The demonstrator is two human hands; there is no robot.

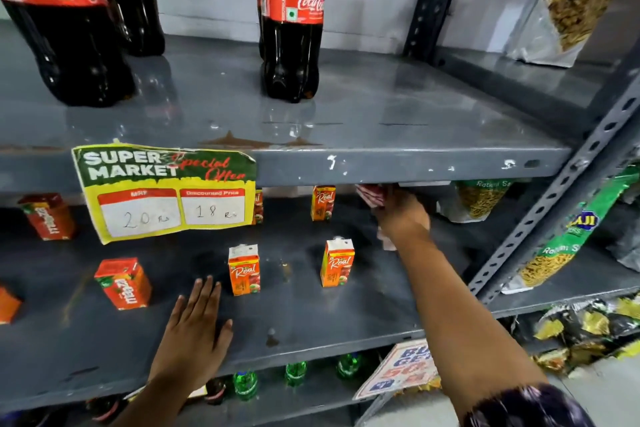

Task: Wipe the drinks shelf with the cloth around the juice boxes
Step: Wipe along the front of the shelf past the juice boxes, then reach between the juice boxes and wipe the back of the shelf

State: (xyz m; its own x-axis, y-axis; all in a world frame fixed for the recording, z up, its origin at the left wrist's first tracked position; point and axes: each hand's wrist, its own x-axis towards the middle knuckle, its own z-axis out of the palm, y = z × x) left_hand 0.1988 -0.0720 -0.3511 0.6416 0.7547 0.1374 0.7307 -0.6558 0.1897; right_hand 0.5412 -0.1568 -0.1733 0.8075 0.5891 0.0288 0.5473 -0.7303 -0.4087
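A red-and-white cloth point(372, 196) is gripped in the right hand point(403, 215), far back on the right part of the grey drinks shelf point(311, 319), just under the front lip of the shelf above; most of the cloth is hidden by that lip and by the hand, and a pale scrap of it is seen below the wrist. The fingers are curled closed around the cloth; the bare forearm is stretched in from the lower right, ending in a dark patterned sleeve point(526, 406).

Two orange juice boxes point(244, 270) point(337, 263) are stood upright near the middle of the shelf, to the left of the right hand and apart from it; a third point(322, 203) is stood further back, near the cloth. Red juice boxes point(123, 284) are set at the left, tilted in the view.

The left hand point(194, 333) is laid flat on the shelf near its front edge, fingers spread wide and holding nothing, its fingertips just beside the nearest orange box.

A yellow and green price sign point(166, 191) is stuck to the lip of the upper shelf; dark cola bottles point(292, 21) are stood on top of it; snack packets point(561, 236) are seen in the bay to the right; green bottle tops point(296, 373) are seen on the level below.
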